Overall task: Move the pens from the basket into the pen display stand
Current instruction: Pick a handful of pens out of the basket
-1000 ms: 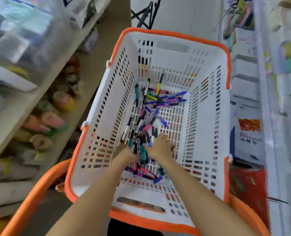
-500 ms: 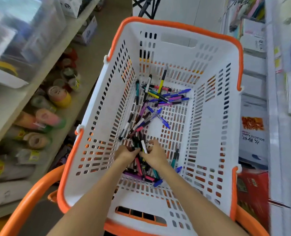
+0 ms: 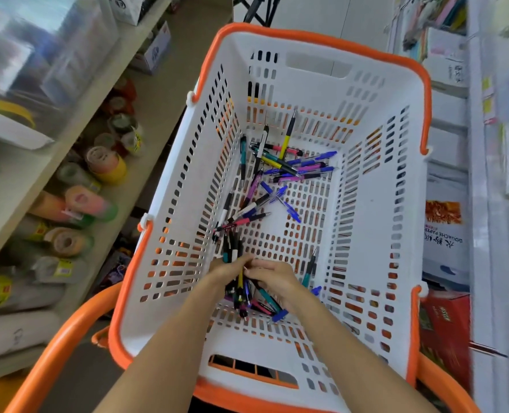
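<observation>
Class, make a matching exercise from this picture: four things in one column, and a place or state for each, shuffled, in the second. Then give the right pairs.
Things
1. bundle of pens
2. yellow pen
3. teal pen
4. tape rolls

Places or states
A. on the shelf left of the basket
B. gripped between the left hand and right hand
C. propped against the basket's far wall
D. lying loose just right of the right hand

Pairs: 1-B, 2-C, 3-D, 4-A
</observation>
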Motion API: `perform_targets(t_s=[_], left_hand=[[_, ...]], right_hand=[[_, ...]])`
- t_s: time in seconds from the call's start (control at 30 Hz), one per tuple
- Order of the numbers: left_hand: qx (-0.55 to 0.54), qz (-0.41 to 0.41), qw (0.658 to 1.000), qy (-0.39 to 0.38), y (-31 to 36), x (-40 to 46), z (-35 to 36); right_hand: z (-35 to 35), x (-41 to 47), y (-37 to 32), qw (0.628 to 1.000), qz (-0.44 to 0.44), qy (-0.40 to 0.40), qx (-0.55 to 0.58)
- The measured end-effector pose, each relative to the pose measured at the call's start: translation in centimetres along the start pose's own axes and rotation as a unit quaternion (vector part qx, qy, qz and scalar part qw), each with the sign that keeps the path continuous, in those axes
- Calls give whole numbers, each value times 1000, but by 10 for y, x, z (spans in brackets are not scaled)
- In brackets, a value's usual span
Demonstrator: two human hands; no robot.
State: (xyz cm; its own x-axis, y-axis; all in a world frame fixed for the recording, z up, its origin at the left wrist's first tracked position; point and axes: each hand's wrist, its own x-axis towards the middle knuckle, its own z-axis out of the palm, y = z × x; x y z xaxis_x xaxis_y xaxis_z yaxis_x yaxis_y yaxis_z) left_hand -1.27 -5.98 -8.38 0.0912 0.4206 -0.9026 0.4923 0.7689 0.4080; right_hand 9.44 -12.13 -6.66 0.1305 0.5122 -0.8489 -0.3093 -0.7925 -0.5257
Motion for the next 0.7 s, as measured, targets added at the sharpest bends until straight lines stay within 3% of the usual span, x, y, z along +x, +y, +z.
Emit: perform_targets(t_s=[0.1, 0.23, 0.37, 0.47, 0.57, 0.7], left_hand=[[19, -45, 998, -49, 1, 1, -1], [-10, -58, 993, -106, 4, 2, -1], [-171, 4, 978, -115, 27, -25, 6], [-299, 58, 947, -101, 47, -37, 12], [-315, 104, 941, -69, 59, -46, 17], [-333, 118, 930, -105, 64, -59, 22]], right_hand=[[-11, -8, -13, 997, 56, -15, 40], [-17, -16, -28, 993, 50, 107, -8], [-8, -19, -34, 976, 53, 203, 57], [-3, -25, -39, 969, 108, 128, 180], [-2, -36, -50, 937, 103, 73, 326], [2, -40, -63, 935, 68, 69, 341]])
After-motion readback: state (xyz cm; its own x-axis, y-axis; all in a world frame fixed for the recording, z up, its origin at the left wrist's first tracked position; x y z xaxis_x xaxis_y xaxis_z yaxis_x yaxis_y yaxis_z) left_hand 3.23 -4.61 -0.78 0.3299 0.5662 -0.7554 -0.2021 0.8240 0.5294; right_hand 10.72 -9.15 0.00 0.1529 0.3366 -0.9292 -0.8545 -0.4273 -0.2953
